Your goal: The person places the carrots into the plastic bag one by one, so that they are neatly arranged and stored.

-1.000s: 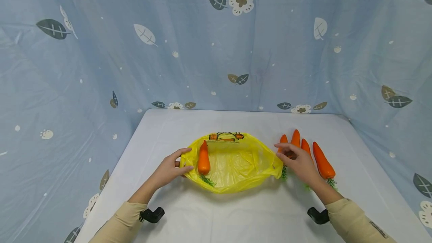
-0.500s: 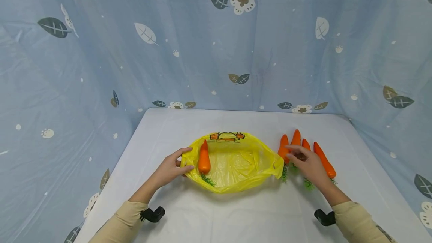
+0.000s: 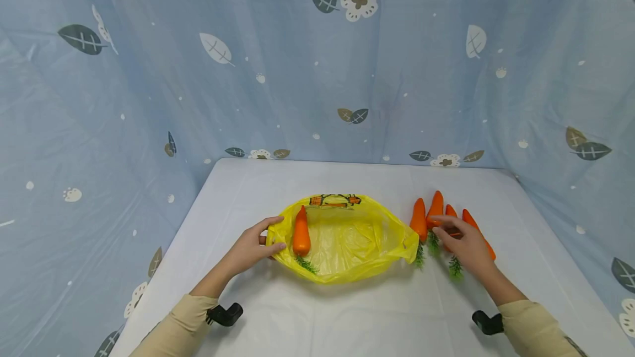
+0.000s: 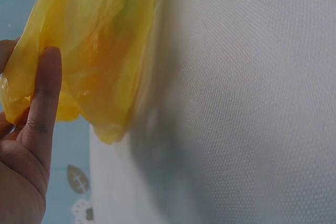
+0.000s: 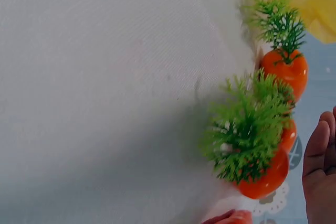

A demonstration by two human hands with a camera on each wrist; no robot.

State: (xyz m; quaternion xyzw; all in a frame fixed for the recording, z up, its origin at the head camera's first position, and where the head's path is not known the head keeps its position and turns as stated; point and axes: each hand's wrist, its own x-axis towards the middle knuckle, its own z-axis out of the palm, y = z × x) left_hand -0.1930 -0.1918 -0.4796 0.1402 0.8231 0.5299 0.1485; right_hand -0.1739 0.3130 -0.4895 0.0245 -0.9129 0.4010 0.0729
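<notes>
A yellow plastic bag lies on the table with its mouth spread wide. Inside, at its left side, is an orange carrot with a green top. My left hand grips the bag's left rim, thumb on the near side in the left wrist view. To the right of the bag, several carrots lie in a row, tips pointing away. Over the row is my right hand, fingers loosely bent, partly hiding the carrots at the right. In the right wrist view its thumb stands apart from the carrots and their leafy tops.
A white cloth covers the table. Blue patterned curtain hangs behind and on both sides. Black camera mounts sit at both wrists.
My right hand has moved off the bag's right corner, going right over the row of carrots. The left hand keeps its grip on the rim.
</notes>
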